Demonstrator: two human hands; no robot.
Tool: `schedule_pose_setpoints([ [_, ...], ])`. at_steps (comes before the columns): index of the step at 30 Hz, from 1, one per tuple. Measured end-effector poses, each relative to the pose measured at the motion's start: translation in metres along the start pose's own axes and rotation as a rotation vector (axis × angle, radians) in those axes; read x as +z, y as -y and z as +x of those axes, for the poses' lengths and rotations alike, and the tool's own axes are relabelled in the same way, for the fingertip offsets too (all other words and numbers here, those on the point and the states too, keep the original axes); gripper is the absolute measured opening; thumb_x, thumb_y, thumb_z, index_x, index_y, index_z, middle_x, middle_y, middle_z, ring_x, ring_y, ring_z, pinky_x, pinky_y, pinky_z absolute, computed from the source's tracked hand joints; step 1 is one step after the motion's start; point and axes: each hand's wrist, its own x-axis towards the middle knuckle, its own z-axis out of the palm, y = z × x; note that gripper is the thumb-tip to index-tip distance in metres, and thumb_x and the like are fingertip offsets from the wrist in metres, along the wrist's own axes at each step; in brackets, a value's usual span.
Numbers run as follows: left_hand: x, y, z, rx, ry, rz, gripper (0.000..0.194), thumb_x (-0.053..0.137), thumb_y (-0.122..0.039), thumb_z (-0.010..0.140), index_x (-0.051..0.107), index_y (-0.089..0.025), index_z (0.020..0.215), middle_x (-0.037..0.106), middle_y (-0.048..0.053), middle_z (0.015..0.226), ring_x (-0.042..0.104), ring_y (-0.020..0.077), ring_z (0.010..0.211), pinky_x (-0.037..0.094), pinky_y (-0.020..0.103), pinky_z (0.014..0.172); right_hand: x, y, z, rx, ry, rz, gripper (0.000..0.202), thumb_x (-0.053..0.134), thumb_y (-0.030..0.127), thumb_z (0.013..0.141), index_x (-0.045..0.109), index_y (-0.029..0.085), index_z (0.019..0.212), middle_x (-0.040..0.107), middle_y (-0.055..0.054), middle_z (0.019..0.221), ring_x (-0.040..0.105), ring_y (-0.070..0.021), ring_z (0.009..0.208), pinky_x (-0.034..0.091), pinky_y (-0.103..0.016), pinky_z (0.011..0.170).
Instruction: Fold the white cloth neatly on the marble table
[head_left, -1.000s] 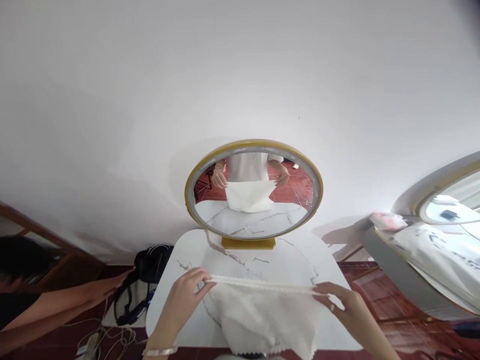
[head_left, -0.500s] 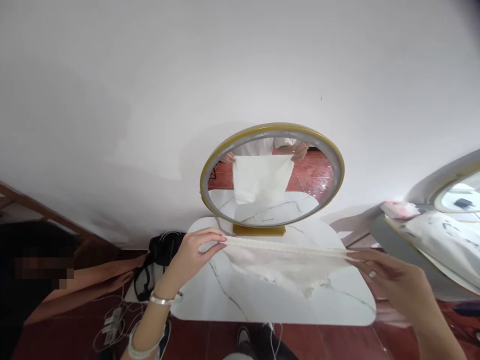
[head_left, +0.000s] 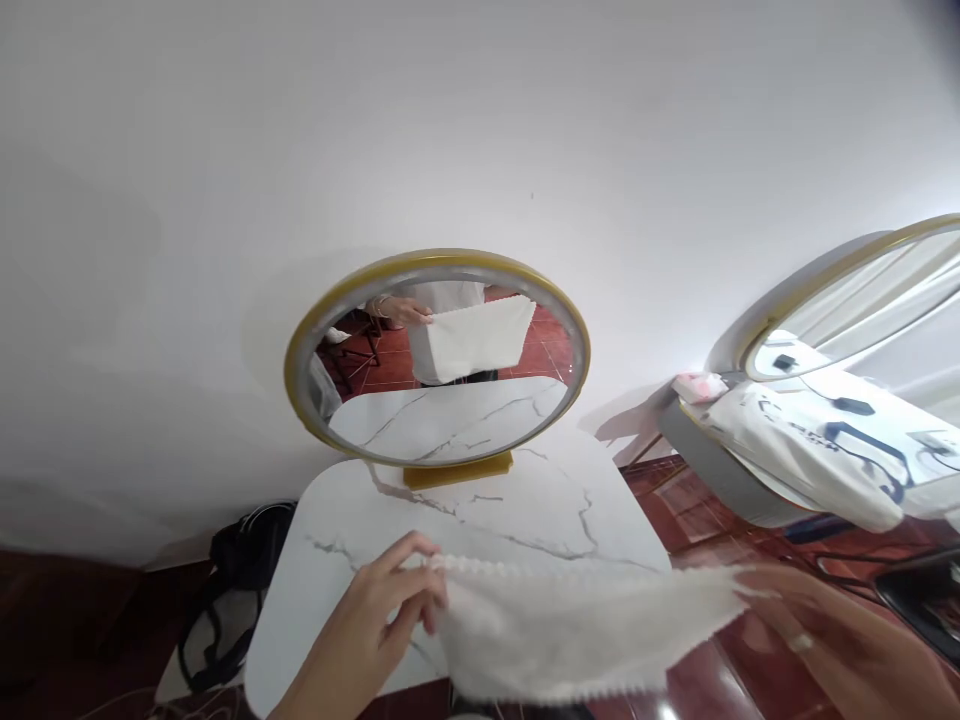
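Observation:
A white cloth (head_left: 555,630) with a scalloped edge is stretched between my two hands, over the front of the marble-patterned table and past its right side. My left hand (head_left: 382,610) pinches the cloth's upper left corner between thumb and fingers. At the opposite corner my right hand (head_left: 802,620), wearing a ring and blurred by motion, grips the cloth. Behind them stands a round gold-rimmed mirror (head_left: 439,262) on a gold base (head_left: 457,471); the cloth and a hand show reflected in its glass.
On the right, a second table (head_left: 720,470) carries a white printed cloth bag (head_left: 810,450), a pink-and-white pack (head_left: 699,387) and another mirror (head_left: 862,300). A black bag (head_left: 251,550) sits at the left, beside the marble table. The wall (head_left: 420,120) rises behind.
The view has turned right, so the mirror and table sit further left. Both hands have come nearer with the cloth, which now hangs more open. The other person has left the view.

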Motion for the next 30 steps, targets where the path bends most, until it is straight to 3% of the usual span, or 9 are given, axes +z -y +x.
schedule_pose_setpoints([
  [4,0.041,-0.003,0.076,-0.046,-0.117,0.089,0.036,0.032,-0.027,0.096,0.067,-0.025,0.096,0.061,0.005,0.106,0.068,0.0139,0.075,0.056,0.026,0.067,0.021,-0.015,0.077,0.092,-0.019,0.146,0.036,0.062,0.051,0.078,0.062,0.022,0.1,0.072,-0.008,0.081,0.072,-0.0239,0.076,0.058,-0.027,0.06],
  [8,0.125,0.039,0.129,-0.153,-0.223,0.341,0.039,0.037,-0.025,0.093,0.056,-0.018,0.126,0.052,0.015,0.135,0.057,0.0276,0.12,0.052,0.041,0.094,0.083,-0.067,0.13,-0.004,-0.019,0.183,0.059,0.057,0.055,0.081,0.047,0.019,0.126,0.068,-0.012,0.105,0.069,-0.0246,0.094,0.058,-0.032,0.073],
  [10,0.179,0.071,0.138,-0.182,-0.266,0.434,0.049,0.043,-0.023,0.09,0.045,-0.016,0.139,0.03,0.018,0.153,0.035,0.0347,0.138,0.047,0.047,0.101,0.119,-0.095,0.128,-0.117,-0.038,0.079,0.065,0.053,0.053,0.085,0.038,0.02,0.138,0.051,-0.017,0.136,0.055,-0.0279,0.121,0.054,-0.04,0.09],
  [12,0.23,0.102,0.141,-0.157,-0.307,0.488,0.052,0.042,-0.023,0.092,0.037,-0.021,0.144,0.012,0.014,0.159,0.022,0.0357,0.142,0.044,0.05,0.103,0.153,-0.117,0.111,-0.217,0.053,-0.061,0.06,0.048,0.047,0.09,0.033,0.023,0.143,0.04,-0.015,0.146,0.038,-0.0294,0.136,0.045,-0.047,0.103],
  [15,0.279,0.131,0.15,-0.126,-0.417,0.539,0.057,0.036,-0.02,0.095,0.022,-0.028,0.15,-0.004,0.008,0.16,0.014,0.0324,0.144,0.043,0.049,0.106,0.193,-0.137,0.086,-0.302,0.204,-0.167,0.051,0.041,0.036,0.095,0.031,0.031,0.145,0.039,-0.009,0.149,0.034,-0.0273,0.139,0.037,-0.052,0.109],
  [18,0.293,0.142,0.171,-0.161,-0.531,0.569,0.065,0.037,-0.022,0.096,0.005,-0.03,0.152,-0.004,0.007,0.16,0.014,0.0296,0.145,0.039,0.049,0.11,0.226,-0.144,0.089,-0.385,0.251,-0.224,0.052,0.036,0.032,0.097,0.025,0.033,0.148,0.041,-0.007,0.148,0.034,-0.0269,0.139,0.035,-0.055,0.109],
  [21,0.292,0.147,0.193,-0.195,-0.612,0.605,0.068,0.041,-0.026,0.095,0.004,-0.03,0.152,0.001,0.007,0.161,0.016,0.03,0.145,0.035,0.051,0.111,0.252,-0.144,0.117,-0.392,0.301,-0.342,0.054,0.034,0.036,0.098,0.023,0.03,0.15,0.034,-0.009,0.152,0.029,-0.0287,0.141,0.03,-0.058,0.11],
  [24,0.292,0.15,0.21,-0.244,-0.637,0.626,0.064,0.043,-0.033,0.094,0.016,-0.024,0.152,0.008,0.011,0.16,0.018,0.0323,0.145,0.032,0.053,0.112,0.27,-0.144,0.149,-0.346,0.321,-0.48,0.053,0.033,0.039,0.097,0.027,0.027,0.149,0.028,-0.01,0.154,0.025,-0.0301,0.142,0.021,-0.062,0.111],
  [30,0.282,0.162,0.26,-0.353,-0.578,0.61,0.051,0.043,-0.044,0.093,0.053,-0.013,0.132,0.055,0.019,0.133,0.045,0.0362,0.129,0.035,0.056,0.106,0.285,-0.139,0.205,-0.33,0.331,-0.564,0.049,0.034,0.036,0.095,0.041,0.023,0.143,0.039,-0.01,0.149,0.029,-0.029,0.141,0.009,-0.059,0.114],
])
